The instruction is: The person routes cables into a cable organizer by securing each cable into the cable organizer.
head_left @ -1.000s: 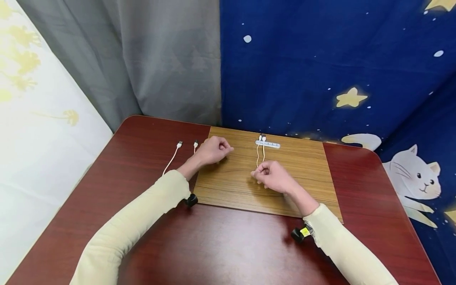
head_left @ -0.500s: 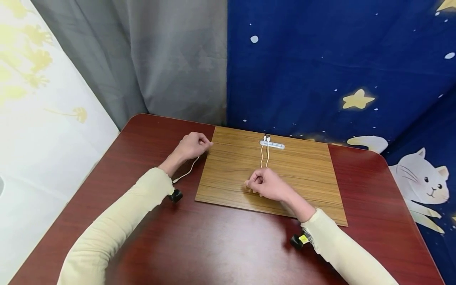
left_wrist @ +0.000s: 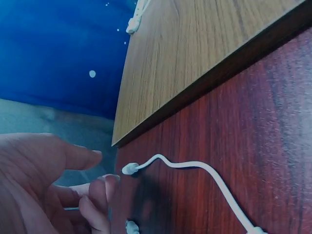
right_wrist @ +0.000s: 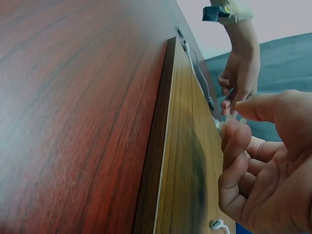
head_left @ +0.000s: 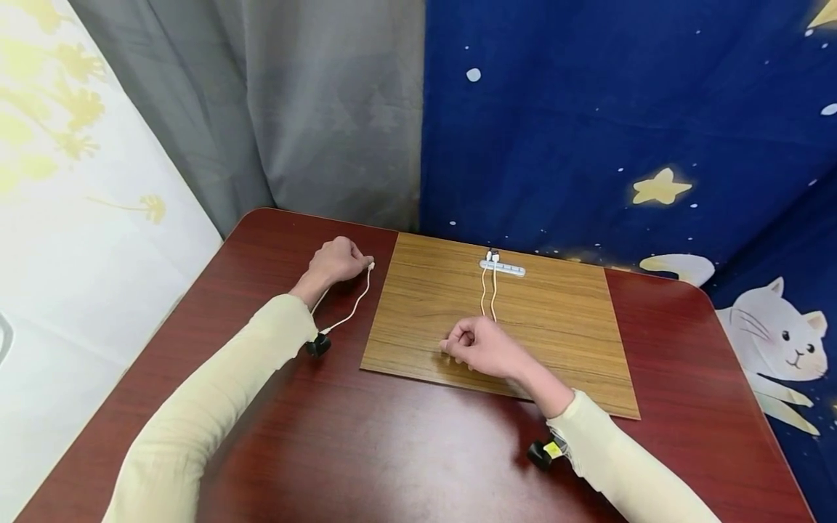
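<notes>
My left hand is over the red-brown table left of the board, its fingertips right at the white plug of a charging cable. In the left wrist view, thumb and fingers stand apart, with the plug just beyond them. A second white plug lies close below. The right hand hovers over the wood-grain board, fingers loosely curled with nothing visibly held. Behind it, two white cables run up to a pale cable clip strip at the board's far edge, seated in its left slots.
Another cable lies partly hidden behind the left wrist. The board's raised edge borders the table. Grey and blue curtains hang right behind the table's far edge.
My left hand has moved left from above the board to the cables on the table. The right hand has drifted slightly down and left, away from the clip strip.
</notes>
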`<state>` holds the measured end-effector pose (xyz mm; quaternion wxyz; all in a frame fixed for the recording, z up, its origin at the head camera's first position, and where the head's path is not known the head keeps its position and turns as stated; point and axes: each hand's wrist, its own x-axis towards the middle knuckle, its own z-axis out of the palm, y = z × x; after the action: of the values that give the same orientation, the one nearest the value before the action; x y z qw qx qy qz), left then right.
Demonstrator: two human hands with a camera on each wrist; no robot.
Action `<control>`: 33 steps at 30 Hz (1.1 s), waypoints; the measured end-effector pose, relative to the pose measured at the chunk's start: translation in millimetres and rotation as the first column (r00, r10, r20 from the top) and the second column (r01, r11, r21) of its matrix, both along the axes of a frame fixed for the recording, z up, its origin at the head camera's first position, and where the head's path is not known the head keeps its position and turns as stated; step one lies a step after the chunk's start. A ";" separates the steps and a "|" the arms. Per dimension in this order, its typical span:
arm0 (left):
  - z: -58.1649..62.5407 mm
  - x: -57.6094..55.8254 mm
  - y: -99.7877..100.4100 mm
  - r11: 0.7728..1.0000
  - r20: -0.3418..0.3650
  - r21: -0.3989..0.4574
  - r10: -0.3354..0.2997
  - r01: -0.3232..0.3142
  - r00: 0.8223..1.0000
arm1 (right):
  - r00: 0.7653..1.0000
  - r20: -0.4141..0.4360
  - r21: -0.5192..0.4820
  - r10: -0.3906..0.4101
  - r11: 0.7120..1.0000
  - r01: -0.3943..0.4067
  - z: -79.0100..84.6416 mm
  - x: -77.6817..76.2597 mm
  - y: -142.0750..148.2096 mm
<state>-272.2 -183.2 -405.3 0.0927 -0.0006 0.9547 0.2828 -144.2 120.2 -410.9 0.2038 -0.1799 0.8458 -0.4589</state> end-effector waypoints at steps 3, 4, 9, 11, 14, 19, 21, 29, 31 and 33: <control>0.4 -1.9 2.6 0.999 0.012 -0.041 -0.021 0.022 1.000 | 1.000 -0.013 0.013 0.018 1.000 -0.018 2.8 2.3 -1.0; 0.1 -2.3 3.3 0.998 0.017 -0.057 -0.027 0.028 0.999 | 1.000 -0.015 0.013 0.024 1.000 -0.024 3.2 3.1 -1.7; -2.1 -5.9 10.5 0.992 0.050 -0.119 -0.028 0.034 0.998 | 0.999 -0.018 0.006 0.035 0.999 -0.035 2.7 4.7 -1.9; -3.3 -8.1 14.2 0.989 0.056 -0.143 -0.021 0.029 0.998 | 1.000 -0.011 0.004 0.028 1.000 -0.028 2.4 5.0 -1.6; -6.2 -11.2 18.9 0.983 0.055 -0.184 -0.014 0.024 0.998 | 1.000 0.006 -0.002 0.020 1.000 -0.020 1.7 5.7 -2.0; -8.2 -11.9 26.3 0.967 0.021 -0.253 -0.022 0.027 1.000 | 1.000 0.014 -0.005 0.017 1.000 -0.017 1.0 6.6 -2.2; -8.4 -12.1 28.4 0.963 0.012 -0.268 -0.025 0.027 1.000 | 1.000 0.008 -0.005 0.018 1.000 -0.018 0.8 6.9 -1.5; -10.5 -14.1 25.5 0.973 0.063 -0.229 -0.026 0.040 0.998 | 1.000 -0.001 -0.014 0.023 1.000 -0.023 0.6 7.9 2.2; -10.1 -14.2 24.5 0.977 0.074 -0.207 -0.026 0.041 0.997 | 1.000 0.002 -0.021 0.027 0.999 -0.027 -0.3 7.7 3.3; -7.7 -14.1 24.0 0.982 0.079 -0.185 -0.025 0.040 0.997 | 0.999 0.019 -0.033 0.031 0.999 -0.030 -0.9 7.1 4.1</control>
<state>-286.2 -159.2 -413.0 0.1333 -0.0045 0.9726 0.1906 -137.0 124.3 -411.8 0.2161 -0.1916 0.8333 -0.4714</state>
